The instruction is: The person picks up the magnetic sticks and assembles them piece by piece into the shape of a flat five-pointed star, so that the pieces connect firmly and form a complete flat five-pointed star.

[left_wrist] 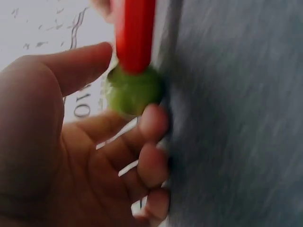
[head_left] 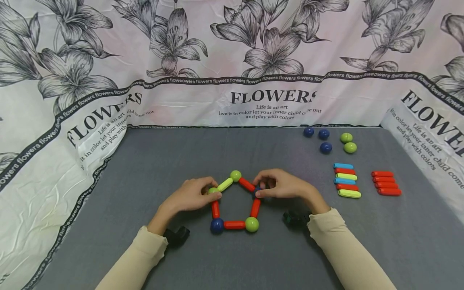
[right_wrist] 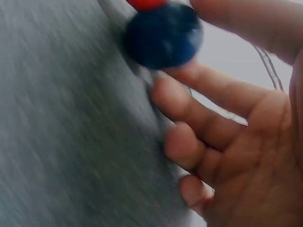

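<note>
A closed ring of coloured rods and balls lies on the grey cloth between both hands. My left hand (head_left: pixel 197 193) pinches the green ball (left_wrist: pixel 135 92) at its left corner, thumb on one side and fingers on the other. At the right corner, my right hand (head_left: pixel 284 185) grips a dark blue ball (right_wrist: pixel 163 37) between thumb and fingers. One more green ball (head_left: pixel 235 176) forms the top, joined by a yellow-green rod (head_left: pixel 225 185) and a red rod (head_left: pixel 247 185). Along the near side, a red rod (head_left: pixel 234 224) links a blue ball (head_left: pixel 217 226) and a green ball (head_left: pixel 251 224).
Dark blue balls (head_left: pixel 325 148) and green balls (head_left: pixel 350 148) sit at the back right. Nearer are a column of blue, red and yellow-green rods (head_left: pixel 345 181) and several red rods (head_left: pixel 388 185). A flower-printed cloth (head_left: pixel 181 100) stands behind the grey cloth (head_left: pixel 163 157).
</note>
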Demonstrator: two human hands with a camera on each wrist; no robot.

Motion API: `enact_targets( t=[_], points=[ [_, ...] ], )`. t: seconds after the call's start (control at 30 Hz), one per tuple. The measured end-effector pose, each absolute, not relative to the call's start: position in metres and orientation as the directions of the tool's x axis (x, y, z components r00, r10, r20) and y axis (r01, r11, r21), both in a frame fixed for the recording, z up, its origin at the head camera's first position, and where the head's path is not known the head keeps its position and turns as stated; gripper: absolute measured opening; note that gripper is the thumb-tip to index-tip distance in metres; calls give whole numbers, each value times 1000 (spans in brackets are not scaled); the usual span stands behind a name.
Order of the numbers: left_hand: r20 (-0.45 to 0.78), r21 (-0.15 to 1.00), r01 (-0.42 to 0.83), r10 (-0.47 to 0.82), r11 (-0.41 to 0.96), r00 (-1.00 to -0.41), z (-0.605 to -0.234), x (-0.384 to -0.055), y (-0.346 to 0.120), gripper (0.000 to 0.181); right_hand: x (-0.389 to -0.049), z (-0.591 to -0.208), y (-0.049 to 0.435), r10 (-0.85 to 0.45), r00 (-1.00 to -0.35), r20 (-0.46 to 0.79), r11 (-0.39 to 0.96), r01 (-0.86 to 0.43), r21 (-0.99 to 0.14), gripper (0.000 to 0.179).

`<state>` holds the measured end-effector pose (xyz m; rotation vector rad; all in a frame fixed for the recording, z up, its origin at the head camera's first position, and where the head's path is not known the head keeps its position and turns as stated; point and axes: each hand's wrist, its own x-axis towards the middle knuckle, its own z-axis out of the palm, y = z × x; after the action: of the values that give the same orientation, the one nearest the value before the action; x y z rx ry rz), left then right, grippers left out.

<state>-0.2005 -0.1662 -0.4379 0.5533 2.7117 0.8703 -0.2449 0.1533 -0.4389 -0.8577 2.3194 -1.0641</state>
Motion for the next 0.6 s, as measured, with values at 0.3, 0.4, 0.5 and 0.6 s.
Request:
enact_targets(
  t=[0.3,0.4,0.5,0.6],
  points=[
    [-128,662,290,486,691,-865,-435,-203,-174,24,-248,-438,161,-756,-634,-164,462,-339,-820,25],
    [-126,654,279,466,703,-876,-436,-203,-172,24,-248,-439,161,-761,-628,-164,455,-336,-825,23],
    [-126,646,276,456,711,-881,-435,-202,-171,24,-248,-439,161,-760,-628,-168,457,-333,-825,23],
    [-124,642,278,454,715,-882,-435,-202,-170,24,-248,-439,161,-754,-635,-170,466,-333,-820,24]
  ],
)
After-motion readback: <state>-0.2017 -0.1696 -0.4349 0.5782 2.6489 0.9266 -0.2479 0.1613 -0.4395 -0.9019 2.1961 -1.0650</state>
